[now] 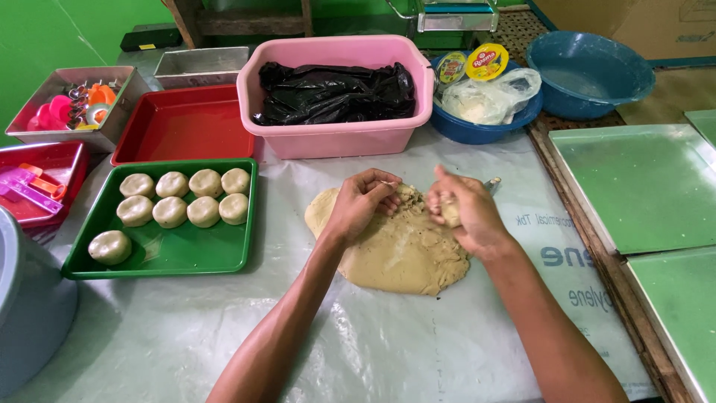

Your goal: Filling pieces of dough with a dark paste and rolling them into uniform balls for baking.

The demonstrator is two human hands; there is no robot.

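Head view: a flattened mass of tan dough (399, 250) lies at the centre of a work surface covered in clear plastic sheet (358, 351). The left hand (362, 201) rests on the dough's 11 o'clock edge, fingers curled down and pinching into it. The right hand (466, 213) sits at the 1 o'clock edge, closed around a small lump of dough (450, 214) pulled from the mass; something small and metallic shows just behind it, too hidden to tell what.

At 9 o'clock from the dough, a green tray (224, 257) holds nine dough balls (171, 211), with bare tray floor on its near right half. Its right rim lies near the dough, with a strip of open sheet between. At 12 o'clock a pink tub (335, 138) with a black plastic bag (335, 93) inside stands close behind the hands, leaving only a narrow band of sheet. A red tray (186, 123) sits at 10 o'clock, and a blue bowl (485, 127) with a clear bag and lidded tubs at 1 o'clock. At 3 o'clock, metal baking sheets (641, 186) lie past the wooden table edge (589, 246). The widest open room is at 6 o'clock, between the forearms and toward the near edge. The wall behind is green.
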